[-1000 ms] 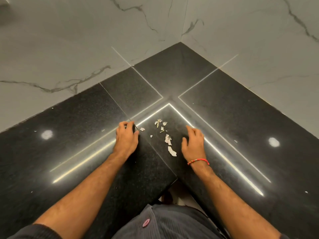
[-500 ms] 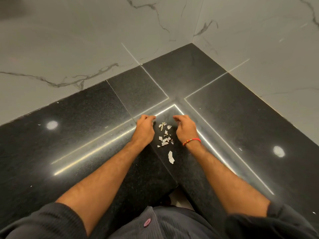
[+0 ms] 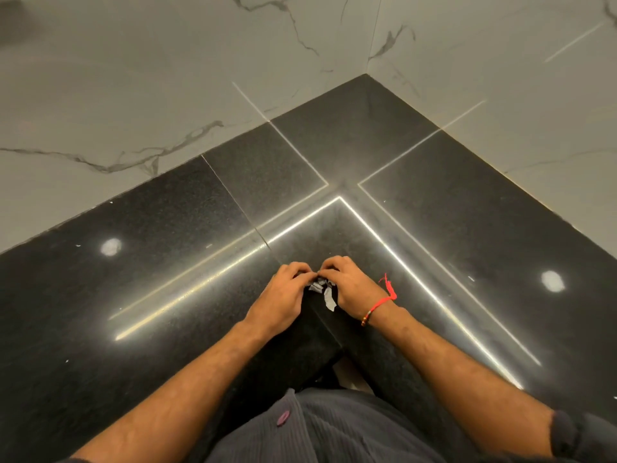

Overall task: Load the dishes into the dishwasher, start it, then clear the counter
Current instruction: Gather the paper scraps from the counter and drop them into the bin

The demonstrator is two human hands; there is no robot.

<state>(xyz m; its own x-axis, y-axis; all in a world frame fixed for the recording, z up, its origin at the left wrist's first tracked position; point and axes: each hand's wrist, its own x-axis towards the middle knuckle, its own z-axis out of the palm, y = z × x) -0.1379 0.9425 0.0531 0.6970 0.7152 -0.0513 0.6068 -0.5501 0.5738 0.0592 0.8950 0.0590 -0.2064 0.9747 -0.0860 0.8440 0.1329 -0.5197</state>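
Note:
A small heap of pale, torn scraps [image 3: 321,286] lies on the black granite corner counter [image 3: 160,289], close to its inner front edge. My left hand [image 3: 282,297] and my right hand [image 3: 355,285] are cupped together around the heap, fingers curled and fingertips meeting above it. Most of the scraps are hidden under the fingers. One longer white scrap [image 3: 330,301] sticks out between the two palms toward me. A red thread bracelet [image 3: 380,304] sits on my right wrist.
The counter runs away left and right from the corner, backed by grey marble wall tiles [image 3: 133,95]. Tiny pale crumbs [image 3: 470,279] dot the granite. Bright light reflections streak the surface. The counter's inner corner edge [image 3: 334,349] is just in front of my body.
My hands came together from either side of the scattered scraps and drew them toward me into one heap. The scraps are now mostly covered by my fingers.

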